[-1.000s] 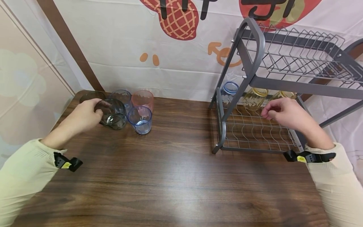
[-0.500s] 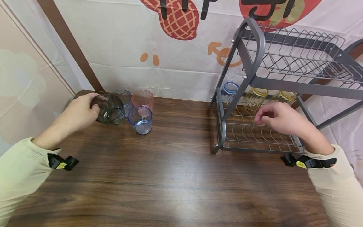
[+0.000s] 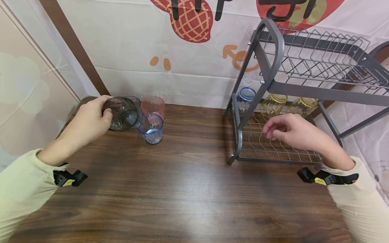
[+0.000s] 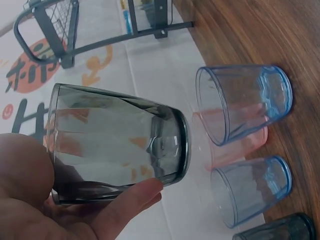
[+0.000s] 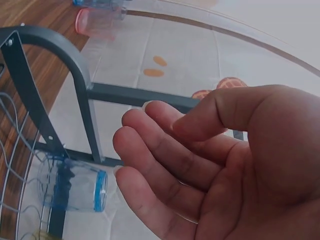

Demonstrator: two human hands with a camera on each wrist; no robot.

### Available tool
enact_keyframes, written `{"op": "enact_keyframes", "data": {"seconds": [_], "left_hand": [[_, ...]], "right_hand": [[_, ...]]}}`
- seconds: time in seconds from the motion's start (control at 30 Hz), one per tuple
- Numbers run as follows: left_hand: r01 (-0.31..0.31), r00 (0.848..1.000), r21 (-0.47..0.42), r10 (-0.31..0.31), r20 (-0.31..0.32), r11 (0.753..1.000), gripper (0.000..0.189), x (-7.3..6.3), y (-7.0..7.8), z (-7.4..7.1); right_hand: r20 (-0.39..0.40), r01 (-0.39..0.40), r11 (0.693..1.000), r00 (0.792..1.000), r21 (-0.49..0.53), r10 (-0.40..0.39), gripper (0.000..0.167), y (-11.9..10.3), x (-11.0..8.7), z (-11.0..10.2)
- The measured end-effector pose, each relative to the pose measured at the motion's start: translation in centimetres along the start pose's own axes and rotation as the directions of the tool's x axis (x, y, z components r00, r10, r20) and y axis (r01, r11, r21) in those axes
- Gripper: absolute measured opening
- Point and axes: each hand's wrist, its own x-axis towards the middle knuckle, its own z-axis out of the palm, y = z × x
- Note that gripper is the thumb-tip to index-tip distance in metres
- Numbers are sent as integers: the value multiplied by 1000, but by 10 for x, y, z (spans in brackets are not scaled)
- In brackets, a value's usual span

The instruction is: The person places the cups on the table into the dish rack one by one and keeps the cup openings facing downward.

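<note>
While the left hand (image 3: 91,116) grips the smoky glass (image 3: 121,114) with fingers and thumb curled round its side, that glass is tilted, off the table (image 3: 194,189), well left of the rack (image 3: 331,95). Also left of rack: pink glass (image 3: 153,105), two blue glasses (image 3: 152,131). Right hand (image 3: 294,131) at rack's lower tier, fingers loosely bent, holding nothing. Inside rack: blue tumbler (image 3: 244,103), two yellow glasses (image 3: 273,106).

The glass (image 4: 117,142) is smoky grey, the tumbler (image 3: 153,104) pink, the rack (image 3: 328,95) grey, the tabletop (image 3: 194,189) wood-grained brown.
</note>
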Motion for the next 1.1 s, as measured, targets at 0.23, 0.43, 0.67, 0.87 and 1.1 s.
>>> {"op": "enact_keyframes", "data": {"seconds": [0.23,0.43,0.67,0.87,1.1], "left_hand": [[-43,997,-48,40,-59,998,38,-6,14,6],[-99,989,-35,95,-117,994,37,-10,23,12],[-192,962,19,192,-193,981,38,-15,33,19],[-289,922,66,296,-250,955,40,-19,40,25],[-380,874,121,399,-278,917,45,-24,46,33]], "right_hand": [[36,35,998,999,44,-37,23,-9,-2,3],[44,53,995,997,81,-57,21,-15,-3,5],[34,93,990,995,105,-97,23,-21,-2,9],[24,121,984,992,133,-125,20,-25,-1,14],[3,157,973,987,167,-160,17,-28,1,19]]}}
